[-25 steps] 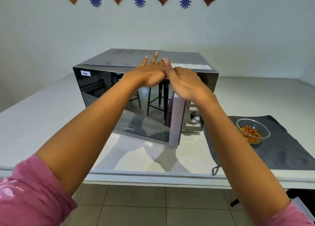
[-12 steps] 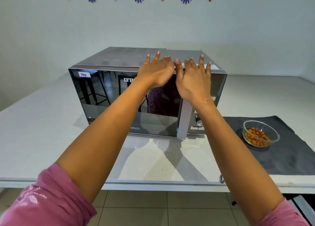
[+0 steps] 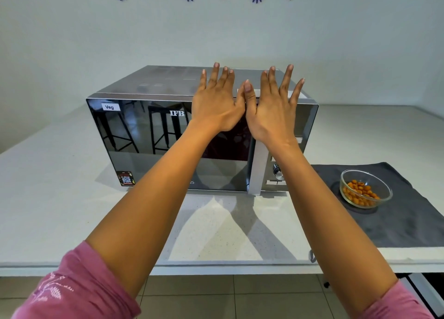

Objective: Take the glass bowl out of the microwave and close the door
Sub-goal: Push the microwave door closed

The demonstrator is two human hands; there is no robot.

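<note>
A silver microwave [image 3: 149, 136] with a dark mirrored door stands on the white counter, and its door sits flush against the body. My left hand [image 3: 216, 102] and my right hand [image 3: 271, 107] are side by side in front of the door's upper right part, fingers spread and holding nothing. The glass bowl [image 3: 366, 188], with orange snacks in it, rests on a dark grey cloth [image 3: 396, 220] to the right of the microwave, away from both hands.
The white counter [image 3: 48, 198] runs left and in front of the microwave, with its front edge near me. A control knob [image 3: 277, 172] sits on the microwave's right panel. Tiled floor shows below the counter edge.
The microwave door has swung from partly open to flush with the body. Both hands moved with it and have spread apart, fingers now fanned out.
</note>
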